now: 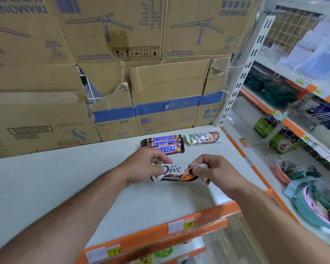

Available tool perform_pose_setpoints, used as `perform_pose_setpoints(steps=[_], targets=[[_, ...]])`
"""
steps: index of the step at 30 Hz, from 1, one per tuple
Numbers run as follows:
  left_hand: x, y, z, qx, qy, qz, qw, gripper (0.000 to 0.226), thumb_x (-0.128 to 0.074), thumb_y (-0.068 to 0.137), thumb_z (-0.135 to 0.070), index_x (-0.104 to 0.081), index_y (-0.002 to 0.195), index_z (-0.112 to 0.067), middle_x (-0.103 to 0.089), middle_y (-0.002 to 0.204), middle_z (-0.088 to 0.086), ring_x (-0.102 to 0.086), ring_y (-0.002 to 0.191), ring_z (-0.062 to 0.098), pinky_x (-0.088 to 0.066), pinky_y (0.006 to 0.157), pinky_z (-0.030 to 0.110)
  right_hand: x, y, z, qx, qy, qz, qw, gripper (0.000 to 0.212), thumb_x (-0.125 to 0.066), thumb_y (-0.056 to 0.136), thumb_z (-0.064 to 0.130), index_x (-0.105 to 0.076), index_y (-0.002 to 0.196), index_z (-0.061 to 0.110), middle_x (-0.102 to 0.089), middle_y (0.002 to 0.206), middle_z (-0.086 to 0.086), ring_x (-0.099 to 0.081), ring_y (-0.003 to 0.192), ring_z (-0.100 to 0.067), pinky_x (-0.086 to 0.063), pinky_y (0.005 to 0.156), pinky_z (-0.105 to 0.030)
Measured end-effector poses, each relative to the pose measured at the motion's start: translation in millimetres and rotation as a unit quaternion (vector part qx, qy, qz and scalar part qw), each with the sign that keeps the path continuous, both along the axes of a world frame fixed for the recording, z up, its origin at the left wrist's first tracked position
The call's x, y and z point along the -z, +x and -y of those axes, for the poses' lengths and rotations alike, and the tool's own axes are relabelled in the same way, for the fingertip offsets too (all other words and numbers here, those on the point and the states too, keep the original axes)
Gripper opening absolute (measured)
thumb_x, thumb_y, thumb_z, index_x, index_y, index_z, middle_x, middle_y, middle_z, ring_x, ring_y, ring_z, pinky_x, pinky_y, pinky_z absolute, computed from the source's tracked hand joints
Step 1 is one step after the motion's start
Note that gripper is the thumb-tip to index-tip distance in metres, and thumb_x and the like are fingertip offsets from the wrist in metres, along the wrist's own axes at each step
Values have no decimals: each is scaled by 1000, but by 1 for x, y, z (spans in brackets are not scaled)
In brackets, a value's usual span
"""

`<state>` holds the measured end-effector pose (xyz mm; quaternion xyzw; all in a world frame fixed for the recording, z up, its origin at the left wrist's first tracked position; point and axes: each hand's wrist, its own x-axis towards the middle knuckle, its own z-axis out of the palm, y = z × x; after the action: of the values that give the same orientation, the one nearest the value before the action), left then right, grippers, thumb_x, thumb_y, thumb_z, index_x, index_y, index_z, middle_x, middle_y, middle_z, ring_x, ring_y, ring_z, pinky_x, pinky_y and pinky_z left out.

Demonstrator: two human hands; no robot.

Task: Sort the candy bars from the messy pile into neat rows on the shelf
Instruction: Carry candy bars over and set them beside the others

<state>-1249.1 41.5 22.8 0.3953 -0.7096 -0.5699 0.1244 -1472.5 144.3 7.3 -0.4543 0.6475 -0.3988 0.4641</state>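
A white and brown Dove bar [176, 171] is held level just above the white shelf [65, 178]. My left hand [145, 164] pinches its left end and my right hand [215, 170] pinches its right end. Behind my hands, three Snickers bars [163, 144] lie side by side in a tight row near the back of the shelf. To their right a second Dove bar [203, 138] lies flat, apart from the Snickers.
Stacked cardboard boxes [112, 82] wall off the back of the shelf. An orange price rail [160, 231] runs along the front edge. To the right, a white upright [242, 77] and another shelving unit hold baskets and bowls [316, 206].
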Motion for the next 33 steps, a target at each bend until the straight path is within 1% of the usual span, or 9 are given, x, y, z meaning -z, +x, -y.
perform_pose_setpoints(steps=[3, 6, 8, 12, 17, 20, 25, 30, 33], targets=[[2, -16, -4, 3, -30, 5, 1000, 24, -67, 86, 0, -73, 99, -19, -74, 98, 0, -71, 92, 16, -57, 78, 34, 2, -17, -2, -4, 7, -22, 1000, 4, -69, 89, 9, -71, 87, 8, -64, 82, -33, -49, 62, -23, -40, 55, -31], [5, -32, -6, -8, -116, 43, 992, 23, -71, 85, -11, -72, 103, -26, -69, 97, -12, -64, 87, -3, -51, 74, 19, 5, -37, 1, -1, 20, -28, 999, 4, -67, 90, 8, -70, 87, 7, -66, 75, -22, -49, 64, -22, -40, 55, -29], [9, -39, -5, -29, -191, 96, 977, 27, -70, 85, -20, -67, 109, -32, -67, 100, -10, -61, 87, 2, -49, 74, 19, 9, -53, 7, 17, 30, -24, 999, 5, -67, 90, 7, -69, 85, 8, -69, 76, -13, -48, 64, -21, -39, 54, -27], [9, -55, -11, -26, -313, 170, 934, 42, -64, 89, -28, -55, 130, -35, -53, 120, -19, -50, 109, 5, -36, 88, 18, 14, -90, 24, 69, 38, -34, 996, 4, -68, 90, 8, -69, 86, 8, -67, 74, -6, -47, 56, -13, -36, 52, -23], [12, -79, -18, -16, -316, 217, 923, 39, -58, 92, -34, -54, 131, -34, -48, 132, -15, -41, 126, 8, -33, 105, 22, 15, -128, 51, 87, 25, -71, 993, 13, -68, 89, 9, -66, 77, 12, -63, 64, 3, -45, 49, -8, -34, 48, -20], [13, -92, -21, -17, -305, 232, 923, 37, -57, 92, -38, -54, 129, -36, -47, 130, -17, -38, 128, 6, -32, 104, 22, 17, -144, 65, 76, 16, -128, 989, 10, -69, 88, 12, -68, 78, 13, -63, 65, 7, -46, 44, 2, -32, 44, -13], [12, -108, -28, -45, -329, 241, 912, 37, -57, 93, -38, -55, 130, -33, -49, 129, -17, -37, 128, 4, -28, 103, 17, 18, -151, 82, 44, -16, -254, 966, 3, -72, 81, 19, -69, 80, 19, -64, 74, 12, -58, 75, -15, -36, 51, -13], [11, -112, -39, -64, -330, 250, 908, 40, -58, 93, -38, -55, 132, -31, -48, 131, -15, -36, 128, 5, -26, 104, 16, 22, -148, 88, 23, -19, -335, 942, 9, -70, 82, 31, -63, 86, 26, -61, 86, 6, -57, 80, -17, -37, 55, -23], [10, -111, -45, -79, -324, 261, 906, 40, -57, 93, -38, -55, 133, -30, -49, 130, -13, -38, 127, 7, -29, 104, 18, 23, -148, 90, 29, -15, -401, 915, 23, -68, 80, 42, -58, 94, 26, -54, 100, 2, -57, 90, -22, -43, 65, -31]])
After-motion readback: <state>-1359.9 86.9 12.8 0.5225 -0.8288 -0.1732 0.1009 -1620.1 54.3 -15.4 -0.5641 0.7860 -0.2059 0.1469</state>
